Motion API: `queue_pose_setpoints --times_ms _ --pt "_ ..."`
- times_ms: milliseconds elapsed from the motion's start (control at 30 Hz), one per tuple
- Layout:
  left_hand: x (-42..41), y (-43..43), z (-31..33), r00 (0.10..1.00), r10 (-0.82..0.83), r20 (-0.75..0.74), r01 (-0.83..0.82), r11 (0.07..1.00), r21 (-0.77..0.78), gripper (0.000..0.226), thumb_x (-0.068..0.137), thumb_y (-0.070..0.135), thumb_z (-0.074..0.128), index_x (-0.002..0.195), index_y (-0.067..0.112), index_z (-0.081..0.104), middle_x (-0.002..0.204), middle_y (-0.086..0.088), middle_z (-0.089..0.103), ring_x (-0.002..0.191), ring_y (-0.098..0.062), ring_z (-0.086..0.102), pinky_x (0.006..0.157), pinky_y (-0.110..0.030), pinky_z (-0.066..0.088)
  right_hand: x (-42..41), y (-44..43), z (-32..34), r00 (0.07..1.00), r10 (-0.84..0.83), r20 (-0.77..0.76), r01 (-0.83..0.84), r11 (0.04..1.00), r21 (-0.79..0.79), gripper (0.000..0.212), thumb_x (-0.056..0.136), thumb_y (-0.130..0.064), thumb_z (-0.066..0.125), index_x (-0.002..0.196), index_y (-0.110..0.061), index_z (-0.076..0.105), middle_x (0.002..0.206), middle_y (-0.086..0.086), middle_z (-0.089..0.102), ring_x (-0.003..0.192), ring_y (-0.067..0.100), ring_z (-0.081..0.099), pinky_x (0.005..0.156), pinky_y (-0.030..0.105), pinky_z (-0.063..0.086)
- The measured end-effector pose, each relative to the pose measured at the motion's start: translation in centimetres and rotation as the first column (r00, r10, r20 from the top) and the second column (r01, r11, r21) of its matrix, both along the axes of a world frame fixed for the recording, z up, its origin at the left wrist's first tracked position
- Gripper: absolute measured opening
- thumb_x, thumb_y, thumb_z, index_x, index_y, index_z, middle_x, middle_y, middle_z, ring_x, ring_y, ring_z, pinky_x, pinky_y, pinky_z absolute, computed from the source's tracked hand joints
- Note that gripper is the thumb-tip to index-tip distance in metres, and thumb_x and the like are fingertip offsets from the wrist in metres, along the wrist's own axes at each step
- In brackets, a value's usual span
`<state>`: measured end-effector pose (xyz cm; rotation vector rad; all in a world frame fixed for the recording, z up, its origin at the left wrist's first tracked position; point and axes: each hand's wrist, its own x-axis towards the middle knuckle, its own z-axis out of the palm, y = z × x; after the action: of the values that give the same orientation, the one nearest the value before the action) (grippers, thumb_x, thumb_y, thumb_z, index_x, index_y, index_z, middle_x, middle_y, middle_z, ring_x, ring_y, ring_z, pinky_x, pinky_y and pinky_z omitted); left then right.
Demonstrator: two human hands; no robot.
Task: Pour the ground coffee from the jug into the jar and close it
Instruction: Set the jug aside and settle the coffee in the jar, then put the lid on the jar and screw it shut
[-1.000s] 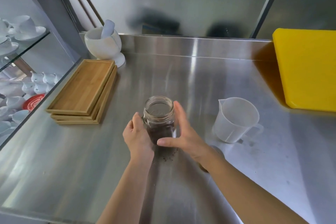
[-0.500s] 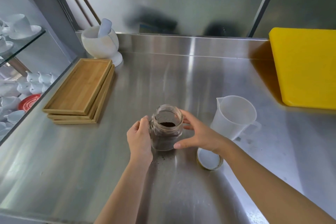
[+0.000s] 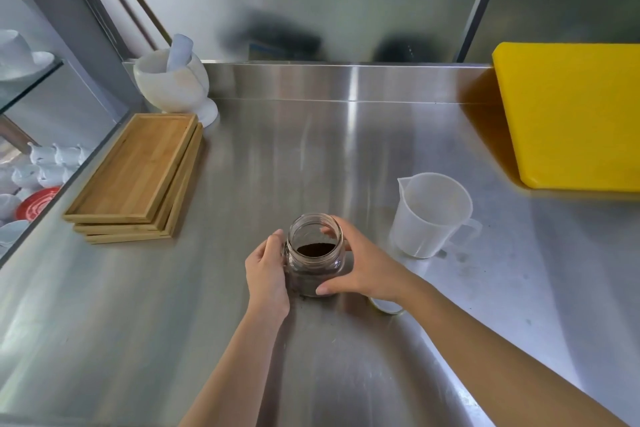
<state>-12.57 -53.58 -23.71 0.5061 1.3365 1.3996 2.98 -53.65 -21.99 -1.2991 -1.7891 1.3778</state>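
A glass jar [image 3: 314, 246] with dark ground coffee in its lower half stands upright on the steel counter, its mouth uncovered. My left hand [image 3: 266, 269] grips the jar's left side. My right hand [image 3: 363, 263] wraps around its right side, fingers at the rim and thumb near the base. The jar's lid [image 3: 387, 306] lies flat on the counter just under my right wrist, mostly hidden. The translucent plastic jug [image 3: 429, 215] stands upright to the right of the jar and looks empty. A few coffee grains lie at the jar's base.
A stack of wooden trays [image 3: 138, 180] lies at the left. A white mortar and pestle [image 3: 173, 80] stands behind it. A yellow cutting board [image 3: 571, 114] leans at the back right. White cups [image 3: 41, 170] sit on shelves beyond the counter's left edge.
The jar has shifted slightly right and toward me. My right hand has closed in around the jar's right side, and my wrist now covers most of the lid.
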Motion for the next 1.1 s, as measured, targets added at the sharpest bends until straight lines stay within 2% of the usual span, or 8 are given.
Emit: queue_pose_setpoints --times_ms 100,200,300,467,733,833,1000,1100 --pt "-0.2 -0.1 -0.1 1.0 -0.016 -0.002 0.016 1.0 0.018 0.024 0.072 0.032 0.06 0.081 0.01 0.055 0.078 -0.011 0.04 0.075 -0.025 0.035 0.064 -0.034 0.032 -0.3 -0.4 0.2 0.998 -0.033 0.059 0.029 0.998 0.063 0.095 0.059 -0.021 0.088 0.131 -0.042 0.03 0.137 -0.01 0.042 0.127 -0.001 0.037 0.107 0.021 0.03" --pt "-0.5 -0.3 -0.4 0.999 -0.015 -0.05 0.017 0.999 0.04 0.028 0.075 0.034 0.063 0.07 0.01 0.051 0.069 -0.008 0.041 0.068 -0.022 0.037 0.066 -0.035 0.032 0.5 -0.7 0.2 0.974 -0.036 0.225 0.012 0.994 0.107 0.104 0.061 -0.033 0.086 0.143 -0.033 0.022 0.146 -0.005 0.03 0.135 0.011 0.026 0.114 0.035 0.023" --pt "-0.7 -0.4 -0.5 0.991 0.015 -0.131 0.001 0.993 0.119 0.039 0.088 0.018 0.057 0.054 0.013 0.038 0.046 0.012 0.036 0.049 -0.007 0.033 0.049 -0.019 0.029 2.1 -1.4 0.2 0.875 0.007 0.485 -0.077 0.989 0.123 0.101 0.069 -0.044 0.079 0.146 -0.027 0.016 0.152 -0.003 0.016 0.14 0.015 0.013 0.113 0.033 0.01" --pt "-1.0 -0.4 -0.7 0.978 0.037 -0.205 0.005 0.98 0.199 0.033 0.09 0.009 0.053 0.058 0.01 0.045 0.045 0.014 0.039 0.046 -0.002 0.033 0.047 -0.014 0.029 4.6 -3.3 -0.6 0.708 0.079 0.702 -0.13 0.991 0.019 0.1 0.07 -0.054 0.073 0.147 -0.024 0.017 0.152 -0.002 0.017 0.139 0.019 0.012 0.113 0.033 0.01" --pt "-0.8 -0.6 -0.8 0.978 0.029 -0.206 0.02 0.972 0.232 0.031 0.09 0.006 0.052 0.06 0.009 0.044 0.045 0.014 0.038 0.044 -0.002 0.031 0.045 -0.013 0.027 5.2 -4.7 -1.0 0.707 -0.002 0.707 -0.029 0.999 0.031 0.083 0.075 -0.031 0.069 0.144 -0.023 0.023 0.141 0.001 0.034 0.128 0.021 0.031 0.104 0.031 0.031" --pt "-1.0 -0.7 -0.8 0.974 0.016 -0.227 0.037 0.973 0.228 0.031 0.09 0.009 0.053 0.06 0.01 0.046 0.056 0.001 0.038 0.048 -0.003 0.033 0.049 -0.015 0.029 5.1 -4.7 0.2 0.785 -0.04 0.618 0.029 0.999 0.027 0.085 0.075 -0.03 0.071 0.144 -0.029 0.022 0.135 -0.001 0.037 0.124 0.018 0.036 0.098 0.03 0.039" --pt "-1.6 -0.9 -1.0 0.964 -0.023 -0.265 0.079 0.976 0.202 0.029 0.09 0.016 0.055 0.063 0.009 0.049 0.061 -0.003 0.041 0.059 -0.012 0.036 0.06 -0.025 0.031 4.7 -4.0 3.6 0.885 -0.11 0.452 0.063 0.991 0.119 0.08 0.077 -0.021 0.071 0.138 -0.048 0.028 0.118 -0.003 0.037 0.106 0.01 0.042 0.087 0.019 0.04" --pt "-1.8 -1.0 -0.9 0.956 -0.043 -0.291 0.099 0.978 0.182 0.029 0.09 0.021 0.056 0.064 0.009 0.05 0.063 -0.005 0.042 0.062 -0.015 0.036 0.061 -0.028 0.031 4.2 -3.5 5.8 0.876 -0.205 0.436 0.115 0.968 0.224 0.07 0.076 -0.032 0.075 0.134 -0.046 0.038 0.116 -0.004 0.04 0.098 0.013 0.048 0.075 0.008 0.038"
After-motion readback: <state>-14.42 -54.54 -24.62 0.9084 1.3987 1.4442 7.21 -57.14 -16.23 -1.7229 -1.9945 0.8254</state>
